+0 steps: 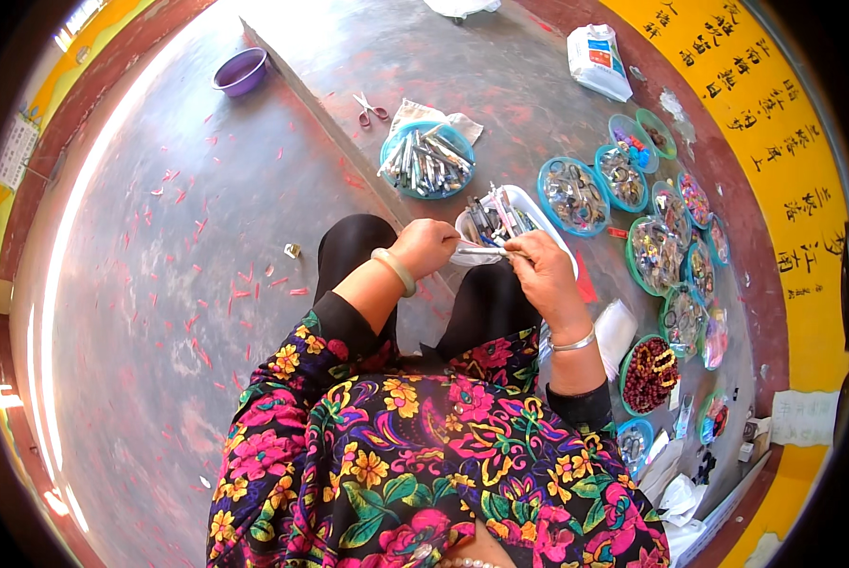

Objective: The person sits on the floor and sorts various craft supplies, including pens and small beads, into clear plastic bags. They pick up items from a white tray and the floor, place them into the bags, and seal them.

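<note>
Both my hands meet above my knees, over the near edge of a white plastic tub [549,223] filled with pens and slim rods. My right hand [544,275] is closed on a slim whitish pen [486,252] that points toward the left hand. The fingers of my left hand [426,246] are pinched together at the other end, on a thin pale piece too small to name. Just beyond, a blue-green basket [407,192] is heaped with white and dark pens, resting partly on a beige cloth [462,125].
Scissors [370,112] with dark red handles lie beyond my left knee. A purple basin [242,72] stands far left. Along the right are several round baskets of small items, one with dark red beads [648,377], and a white sack [599,62]. Red scraps litter the floor.
</note>
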`<act>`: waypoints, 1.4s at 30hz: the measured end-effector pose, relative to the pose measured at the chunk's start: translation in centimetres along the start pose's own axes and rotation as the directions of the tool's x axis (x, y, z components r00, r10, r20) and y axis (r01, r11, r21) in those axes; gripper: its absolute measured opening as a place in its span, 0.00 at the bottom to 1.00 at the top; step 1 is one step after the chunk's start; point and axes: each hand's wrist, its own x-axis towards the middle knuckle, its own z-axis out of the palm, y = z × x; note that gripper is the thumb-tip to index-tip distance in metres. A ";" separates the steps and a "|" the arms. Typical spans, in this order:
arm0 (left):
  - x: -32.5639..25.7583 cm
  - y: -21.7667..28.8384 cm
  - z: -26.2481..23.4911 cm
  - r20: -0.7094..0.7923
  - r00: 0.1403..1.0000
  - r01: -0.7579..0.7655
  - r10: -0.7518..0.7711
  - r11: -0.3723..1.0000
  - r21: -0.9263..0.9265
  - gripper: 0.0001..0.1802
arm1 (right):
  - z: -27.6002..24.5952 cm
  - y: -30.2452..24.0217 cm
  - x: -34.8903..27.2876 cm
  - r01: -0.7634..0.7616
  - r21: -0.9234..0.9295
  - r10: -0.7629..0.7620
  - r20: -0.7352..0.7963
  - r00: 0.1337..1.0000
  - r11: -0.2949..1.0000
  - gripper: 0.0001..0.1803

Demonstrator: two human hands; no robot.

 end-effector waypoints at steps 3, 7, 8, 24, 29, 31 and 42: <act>-0.1 0.2 -0.2 0.067 0.997 0.032 -0.031 0.999 -0.017 0.11 | 0.8 -0.5 0.6 -0.023 0.015 0.023 0.031 0.999 1.000 0.09; -0.1 0.1 -0.5 0.092 0.995 0.043 -0.032 0.991 -0.125 0.12 | 2.4 -0.4 0.9 -0.187 0.106 0.174 0.118 0.978 0.977 0.10; 0.0 0.1 -0.7 0.139 0.988 0.087 -0.062 0.979 -0.183 0.13 | 3.0 -0.1 0.9 -0.188 0.125 0.173 0.119 0.978 0.974 0.10; 0.0 1.3 -3.0 0.340 0.934 0.306 -0.113 0.745 -0.593 0.23 | 3.8 3.3 0.3 -0.505 0.584 0.370 0.343 0.863 0.636 0.10; -0.2 0.8 -3.7 0.339 0.941 0.185 -0.009 0.853 -0.488 0.25 | 1.4 4.2 0.1 -0.454 0.720 0.478 0.191 0.857 0.525 0.10; -0.3 1.0 -3.8 0.356 0.934 0.129 0.038 0.892 -0.434 0.25 | 0.4 4.8 -0.1 -0.429 0.751 0.512 0.142 0.847 0.502 0.11; -0.6 0.9 -3.4 0.459 0.884 0.206 0.085 0.812 -0.546 0.16 | -0.8 5.2 -0.9 -0.414 0.708 0.460 0.141 0.876 0.572 0.12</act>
